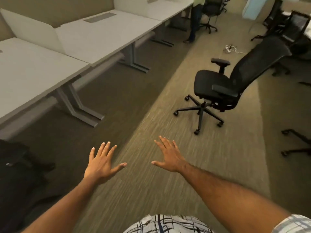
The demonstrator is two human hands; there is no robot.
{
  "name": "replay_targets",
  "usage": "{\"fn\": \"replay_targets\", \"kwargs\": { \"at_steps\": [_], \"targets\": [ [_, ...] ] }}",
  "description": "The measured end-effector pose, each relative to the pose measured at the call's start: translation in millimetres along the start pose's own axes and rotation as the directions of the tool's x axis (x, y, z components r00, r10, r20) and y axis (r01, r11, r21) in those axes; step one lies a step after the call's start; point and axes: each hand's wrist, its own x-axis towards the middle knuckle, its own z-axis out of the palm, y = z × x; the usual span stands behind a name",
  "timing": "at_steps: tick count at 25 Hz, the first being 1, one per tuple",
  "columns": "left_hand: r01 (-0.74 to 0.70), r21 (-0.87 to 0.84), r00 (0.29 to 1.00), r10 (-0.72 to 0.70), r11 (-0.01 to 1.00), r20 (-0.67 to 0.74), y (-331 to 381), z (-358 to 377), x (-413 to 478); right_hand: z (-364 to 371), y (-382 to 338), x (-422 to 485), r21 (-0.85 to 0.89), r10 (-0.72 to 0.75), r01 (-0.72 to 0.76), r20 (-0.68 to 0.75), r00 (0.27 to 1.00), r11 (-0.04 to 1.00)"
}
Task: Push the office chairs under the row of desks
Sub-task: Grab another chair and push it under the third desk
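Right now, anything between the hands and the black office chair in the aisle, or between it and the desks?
Nothing visible. The left hand and right hand are open over carpet, short of the office chair. Only carpet lies between it and the row of desks; desk legs flank the bays.

We're looking over the desks and the chair, and there's no text, label, brand or number that we can read, on them or anywhere else in view.
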Motion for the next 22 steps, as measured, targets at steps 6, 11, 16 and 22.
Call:
{"fn": "replay_targets", "kwargs": {
  "at_steps": [6,11,16,22],
  "targets": [
    [-0.217,0.037,0.974,0.214,0.975,0.08,172.9,6.4,87.3,-23.9,174.9,-81.8,-0.03,0.291,-0.29,0.002,0.957,0.956],
    [-0.426,0.069,0.898,0.413,0.902,0.149,284.0,9.5,173.9,-28.7,272.7,-129.7,0.013,0.533,-0.533,-0.033,0.845,0.846],
    [-0.603,0.105,0.789,0.571,0.791,0.225,384.9,26.3,288.0,-48.8,362.7,-137.1,0.084,0.687,-0.684,-0.01,0.727,0.725],
    [-0.727,0.069,0.668,0.681,0.683,0.3,498.9,27.5,400.9,-107.8,463.7,-131.8,0.101,0.795,-0.789,-0.03,0.606,0.606]
  ]
}}
